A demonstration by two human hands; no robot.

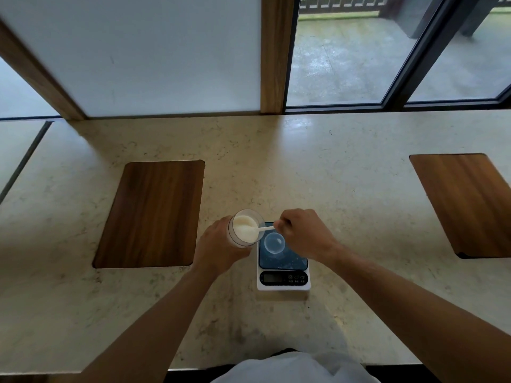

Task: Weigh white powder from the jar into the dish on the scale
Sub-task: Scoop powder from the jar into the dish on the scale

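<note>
The left hand (221,248) is wrapped round the jar (244,228), tilting its mouth toward the scale (283,268). The right hand (302,234) is pinched on a white spoon (264,229) whose bowl lies in the powder (243,223) at the jar's mouth. The clear dish (273,242) sits on the scale's dark plate, just right of the jar and partly under the right hand; it looks empty.

The risks, as I judge them: the tilted jar could shed powder onto the plate beside the dish, spoiling the reading; the right wrist hangs low over the scale and could press it or nudge the light dish; a heaped spoon could spill while crossing the jar's rim.

The worktop (345,175) is open on all sides of the scale. A wooden inset (150,214) lies left of it, another (467,203) well to its right. The near edge is well clear of the scale.
</note>
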